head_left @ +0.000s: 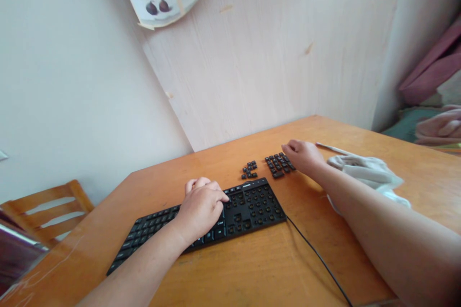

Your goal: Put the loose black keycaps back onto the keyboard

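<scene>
A black computer keyboard [255, 204] lies at a slant on the wooden table; the right section has bare sockets where keycaps are off. My left hand [202, 204] rests over the keyboard's middle, fingers bent toward its far edge and holding it. Beyond the keyboard, removed black keycaps lie in two groups: a small loose cluster [249, 170] and a larger block in rows [277, 165]. My right hand [304, 154] is closed at the right side of the larger block, its fingers curled. Whatever may be between those fingertips is hidden.
A crumpled whitish cloth or bag [369, 172] lies right of my right hand, with a thin pale stick [333, 149] beside it. The keyboard's cable [317, 252] runs to the near edge. A wooden chair [50, 206] stands left of the table [144, 182]; a board [273, 57] rises behind.
</scene>
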Tool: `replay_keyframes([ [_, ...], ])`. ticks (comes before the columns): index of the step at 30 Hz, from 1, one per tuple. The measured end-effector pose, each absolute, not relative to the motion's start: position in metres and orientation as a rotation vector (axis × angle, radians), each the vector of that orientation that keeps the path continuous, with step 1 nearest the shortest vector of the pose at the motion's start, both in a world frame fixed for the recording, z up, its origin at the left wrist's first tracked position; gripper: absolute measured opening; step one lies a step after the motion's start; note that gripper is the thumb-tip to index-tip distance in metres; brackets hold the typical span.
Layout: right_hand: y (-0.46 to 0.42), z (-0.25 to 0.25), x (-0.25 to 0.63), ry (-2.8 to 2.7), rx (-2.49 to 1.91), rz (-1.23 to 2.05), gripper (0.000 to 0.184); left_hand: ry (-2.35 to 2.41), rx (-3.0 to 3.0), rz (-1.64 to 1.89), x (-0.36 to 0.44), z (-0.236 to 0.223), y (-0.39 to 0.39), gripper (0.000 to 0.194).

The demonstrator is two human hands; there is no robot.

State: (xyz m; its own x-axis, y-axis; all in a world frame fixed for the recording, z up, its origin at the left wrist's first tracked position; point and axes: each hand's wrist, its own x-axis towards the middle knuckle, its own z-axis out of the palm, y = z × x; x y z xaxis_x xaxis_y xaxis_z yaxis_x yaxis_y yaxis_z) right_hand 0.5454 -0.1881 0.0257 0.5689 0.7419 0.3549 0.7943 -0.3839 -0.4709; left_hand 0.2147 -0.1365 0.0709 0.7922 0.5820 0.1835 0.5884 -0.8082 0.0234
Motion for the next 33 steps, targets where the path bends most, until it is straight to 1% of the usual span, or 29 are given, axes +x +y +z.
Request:
replay_keyframes([
  [18, -0.187, 0.023, 0.548, -1.214, -2.189, -0.122, 0.043, -0.968, -2.958, -0.297, 0.213, 0.072, -0.134, 0.032],
  [24, -0.187, 0.023, 0.547, -1.208, -2.186, -0.128, 0.043, -1.001, -2.928, -0.353, 0.22, 0.078, -0.127, 0.026],
  [28, -0.187, 0.025, 0.545, -1.208, -2.191, -0.125, 0.043, -1.054, -2.891, -0.436, 0.234, 0.079, -0.108, 0.021],
  [33, -0.187, 0.027, 0.544, -1.211, -2.199, -0.12, 0.043, -1.117, -2.878, -0.416, 0.26, 0.074, -0.082, 0.019],
])
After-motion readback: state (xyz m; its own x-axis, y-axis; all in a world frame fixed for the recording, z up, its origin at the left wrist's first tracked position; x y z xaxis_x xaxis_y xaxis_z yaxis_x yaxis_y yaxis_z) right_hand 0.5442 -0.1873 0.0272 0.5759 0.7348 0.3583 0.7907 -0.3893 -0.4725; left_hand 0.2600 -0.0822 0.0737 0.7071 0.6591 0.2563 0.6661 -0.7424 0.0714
